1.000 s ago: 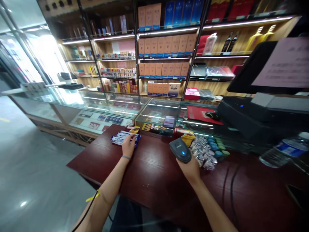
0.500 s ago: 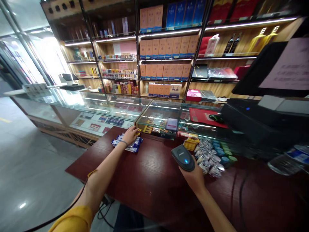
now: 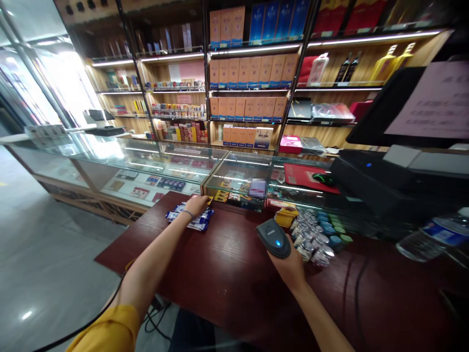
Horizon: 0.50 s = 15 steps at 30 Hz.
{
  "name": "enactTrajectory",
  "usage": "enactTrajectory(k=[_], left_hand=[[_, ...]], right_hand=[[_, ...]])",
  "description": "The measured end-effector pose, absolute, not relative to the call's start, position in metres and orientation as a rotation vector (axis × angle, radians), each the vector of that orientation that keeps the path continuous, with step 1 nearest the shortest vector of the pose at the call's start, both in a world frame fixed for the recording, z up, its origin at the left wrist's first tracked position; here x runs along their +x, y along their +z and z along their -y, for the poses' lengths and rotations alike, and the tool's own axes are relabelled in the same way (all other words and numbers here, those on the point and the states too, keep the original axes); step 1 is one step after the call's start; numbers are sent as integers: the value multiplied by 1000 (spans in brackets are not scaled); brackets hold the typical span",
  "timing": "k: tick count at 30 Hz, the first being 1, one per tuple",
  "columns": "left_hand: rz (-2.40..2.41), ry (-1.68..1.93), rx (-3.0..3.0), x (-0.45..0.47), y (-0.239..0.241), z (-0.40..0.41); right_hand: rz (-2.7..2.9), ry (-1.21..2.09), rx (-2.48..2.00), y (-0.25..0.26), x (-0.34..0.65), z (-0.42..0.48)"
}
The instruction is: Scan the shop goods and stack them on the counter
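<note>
My right hand (image 3: 290, 264) is wrapped round a dark grey handheld barcode scanner (image 3: 275, 238), which has a blue light lit on top. It is held above the dark red wooden table (image 3: 227, 274). Over a pile of blue and white packets (image 3: 201, 222) at the table's far left edge, my left hand (image 3: 197, 206) has its fingers curled down on a small red-and-yellow packet (image 3: 210, 200). Most of that packet is hidden by the hand. Just beyond the scanner lie a stack of yellow packets (image 3: 286, 216) and several silver-topped cans or jars (image 3: 311, 239).
Blue and green round-topped containers (image 3: 335, 230) stand beside the silver ones. A plastic water bottle (image 3: 432, 239) lies at the right, below a black monitor (image 3: 381, 112). A glass display counter (image 3: 164, 159) runs behind the table. A black cable (image 3: 98, 320) crosses my left arm.
The view has shifted slightly. My left hand's fingers have curled in over the red-and-yellow packet, and more of its red part shows. My right hand keeps the scanner in nearly the same place.
</note>
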<state>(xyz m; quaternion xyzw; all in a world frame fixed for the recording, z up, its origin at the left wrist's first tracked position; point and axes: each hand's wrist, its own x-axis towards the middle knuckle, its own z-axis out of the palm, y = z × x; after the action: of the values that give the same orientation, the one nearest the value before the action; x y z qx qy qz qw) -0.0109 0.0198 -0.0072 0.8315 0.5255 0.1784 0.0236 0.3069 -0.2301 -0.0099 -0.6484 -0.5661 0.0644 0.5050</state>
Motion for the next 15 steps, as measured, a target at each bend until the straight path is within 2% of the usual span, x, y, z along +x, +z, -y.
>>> enactTrajectory(k=[3, 9, 15], left_hand=[[-1619, 716, 2559, -11, 2, -10], [-1283, 1635, 2058, 22, 11, 24], [-843, 1727, 1026, 102, -11, 62]], right_hand=[[1351, 155, -1537, -12, 311, 229], [1330, 145, -1526, -19, 323, 227], [1290, 130, -1523, -20, 325, 228]])
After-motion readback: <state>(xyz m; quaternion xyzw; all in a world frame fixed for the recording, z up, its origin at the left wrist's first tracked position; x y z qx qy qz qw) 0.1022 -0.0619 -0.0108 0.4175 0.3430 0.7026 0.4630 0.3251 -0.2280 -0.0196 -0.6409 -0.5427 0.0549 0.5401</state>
